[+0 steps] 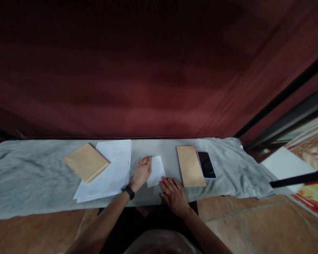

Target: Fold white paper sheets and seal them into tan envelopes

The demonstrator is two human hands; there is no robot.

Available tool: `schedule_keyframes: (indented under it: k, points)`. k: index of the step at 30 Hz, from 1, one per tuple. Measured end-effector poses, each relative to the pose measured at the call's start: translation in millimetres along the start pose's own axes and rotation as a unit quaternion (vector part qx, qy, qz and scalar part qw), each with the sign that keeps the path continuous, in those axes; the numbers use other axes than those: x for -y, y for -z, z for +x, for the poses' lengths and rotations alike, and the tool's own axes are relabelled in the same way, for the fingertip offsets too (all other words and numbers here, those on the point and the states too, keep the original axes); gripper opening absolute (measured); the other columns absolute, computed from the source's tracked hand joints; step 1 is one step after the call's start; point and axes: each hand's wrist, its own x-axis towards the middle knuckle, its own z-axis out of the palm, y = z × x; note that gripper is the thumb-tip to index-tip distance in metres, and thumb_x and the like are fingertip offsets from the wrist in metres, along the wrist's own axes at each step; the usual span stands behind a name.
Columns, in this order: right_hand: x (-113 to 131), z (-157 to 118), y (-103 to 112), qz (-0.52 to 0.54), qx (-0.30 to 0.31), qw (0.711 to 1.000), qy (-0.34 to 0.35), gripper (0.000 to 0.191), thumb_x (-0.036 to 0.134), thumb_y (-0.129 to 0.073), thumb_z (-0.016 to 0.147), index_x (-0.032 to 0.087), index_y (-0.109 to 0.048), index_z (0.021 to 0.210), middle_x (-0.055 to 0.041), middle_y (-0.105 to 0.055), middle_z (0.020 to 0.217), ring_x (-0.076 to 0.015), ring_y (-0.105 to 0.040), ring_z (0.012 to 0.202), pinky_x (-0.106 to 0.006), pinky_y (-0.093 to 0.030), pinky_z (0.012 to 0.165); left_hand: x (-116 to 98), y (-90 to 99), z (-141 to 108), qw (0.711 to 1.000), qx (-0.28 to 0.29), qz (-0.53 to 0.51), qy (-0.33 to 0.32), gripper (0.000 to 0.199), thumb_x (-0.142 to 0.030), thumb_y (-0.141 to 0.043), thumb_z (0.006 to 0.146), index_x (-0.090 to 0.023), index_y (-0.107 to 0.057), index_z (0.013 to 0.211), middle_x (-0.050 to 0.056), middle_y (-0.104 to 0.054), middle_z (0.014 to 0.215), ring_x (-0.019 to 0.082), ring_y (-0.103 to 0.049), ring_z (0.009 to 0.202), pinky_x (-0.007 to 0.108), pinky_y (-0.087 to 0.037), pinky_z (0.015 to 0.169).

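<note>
A small sheet of white paper (157,171), which looks folded, lies on the grey cloth in front of me. My left hand (143,171), with a dark band on its wrist, rests along the paper's left edge, fingers laid out flat and close together. At the lower right corner is my right hand (174,194), palm down with its fingers stretched and slightly spread; the fingertips touch or nearly touch the paper. Neither hand grips anything. Left of my left hand is a stack of larger white sheets (116,173).
A brown envelope (87,162) lies partly over the white sheets. On the right, a second brown envelope (191,166) sits beside a dark-screened phone (206,164). Grey cloth (37,180) covers the narrow surface, which meets a dark red panel (153,120) at the back.
</note>
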Motion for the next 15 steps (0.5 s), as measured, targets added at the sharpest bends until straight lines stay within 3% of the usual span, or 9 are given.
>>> schedule_keyframes:
  k: [6,15]
  points:
    - [-1.0,0.4,-5.8,0.012,-0.030,0.999,-0.013,0.048,0.034,-0.057,0.100,0.028,-0.049,0.147,-0.0040,-0.052,0.152,-0.0225,-0.050,0.138,-0.047,-0.034,0.120,-0.2,12.7,26.4,0.999,0.040,0.005,0.037,0.031,-0.019,-0.058,0.088,-0.018,-0.065,0.118,0.013,-0.063,0.124,0.027,-0.056,0.120,0.040,-0.039,0.107]
    - [0.0,2.1,-5.5,0.031,-0.034,0.998,-0.032,0.042,0.029,-0.056,0.099,0.027,-0.055,0.141,-0.0045,-0.056,0.148,-0.0224,-0.052,0.136,-0.047,-0.035,0.119,7.0,17.4,46.3,0.990,0.049,-0.080,0.103,0.015,-0.023,-0.073,0.070,-0.021,-0.060,0.078,0.004,-0.066,0.092,0.027,-0.059,0.105,0.036,-0.041,0.097]
